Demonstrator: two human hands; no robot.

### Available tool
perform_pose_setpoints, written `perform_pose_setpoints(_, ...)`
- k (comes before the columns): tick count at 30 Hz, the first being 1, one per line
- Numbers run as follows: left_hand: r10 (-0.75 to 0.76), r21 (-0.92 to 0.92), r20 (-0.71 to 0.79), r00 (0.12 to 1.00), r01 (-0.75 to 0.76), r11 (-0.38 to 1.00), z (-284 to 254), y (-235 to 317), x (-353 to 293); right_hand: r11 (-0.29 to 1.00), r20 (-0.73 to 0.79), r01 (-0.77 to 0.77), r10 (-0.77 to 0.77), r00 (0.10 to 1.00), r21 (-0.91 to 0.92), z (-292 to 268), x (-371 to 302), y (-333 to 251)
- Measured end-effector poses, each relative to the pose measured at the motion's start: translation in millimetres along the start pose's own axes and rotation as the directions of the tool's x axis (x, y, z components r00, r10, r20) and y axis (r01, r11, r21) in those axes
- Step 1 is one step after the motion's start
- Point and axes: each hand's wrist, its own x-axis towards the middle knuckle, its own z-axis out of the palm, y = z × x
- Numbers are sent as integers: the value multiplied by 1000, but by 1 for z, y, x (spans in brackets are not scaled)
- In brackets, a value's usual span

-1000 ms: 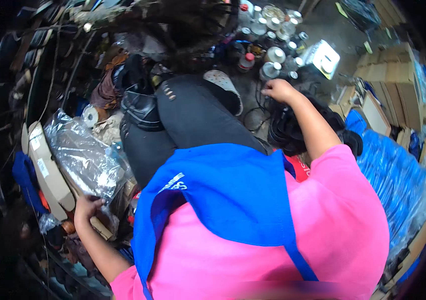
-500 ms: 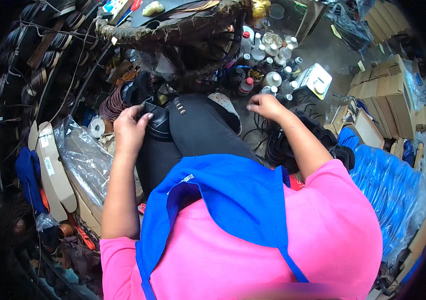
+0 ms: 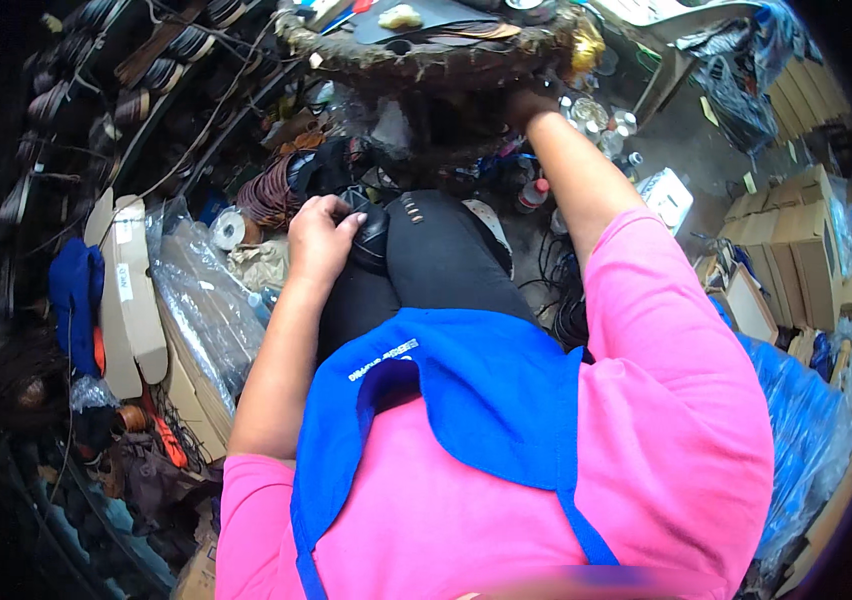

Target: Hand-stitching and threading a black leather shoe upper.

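Observation:
My left hand (image 3: 324,238) is closed on a black leather piece (image 3: 372,238) that looks like a shoe upper. The piece rests against my dark trousers (image 3: 446,260), over the thigh. My right arm reaches far forward, and my right hand (image 3: 532,104) is in the shadow below the rim of a round, rough-edged work table (image 3: 426,68). Its fingers are lost in the dark, so whether they hold anything does not show. Close by that hand stand several bottles (image 3: 591,118).
Shoes on racks (image 3: 136,105) line the left side. Rolls of cord (image 3: 271,195), a tape roll (image 3: 231,228) and a plastic-wrapped stack (image 3: 211,300) lie left of my legs. To the right are cardboard boxes (image 3: 796,240) and a blue plastic-wrapped bundle (image 3: 801,430).
My right hand has gone forward from above the lap to beneath the table's edge. My left hand keeps its hold on the black leather piece. The whole view has shifted slightly.

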Motion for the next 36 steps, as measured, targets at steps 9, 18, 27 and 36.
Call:
perform_pose_setpoints(9, -170, -135, 197, 966, 199, 971, -48, 7, 18, 977, 319, -73, 5, 948, 200, -65, -2, -33)
perform_pose_setpoints(18, 184, -250, 233, 955, -124, 960, -53, 28, -64, 924, 145, -12, -47, 988, 382, -6, 15, -18)
perform_pose_setpoints(27, 79, -423, 201, 976, 14, 906, -41, 26, -88, 962, 180, -56, 7, 984, 268, -118, -46, -51)
perform_pose_setpoints(36, -126, -649, 153, 980, 196, 735, -26, 11, -97, 939, 590, 333, -320, 741, 92, -105, -23, -34)
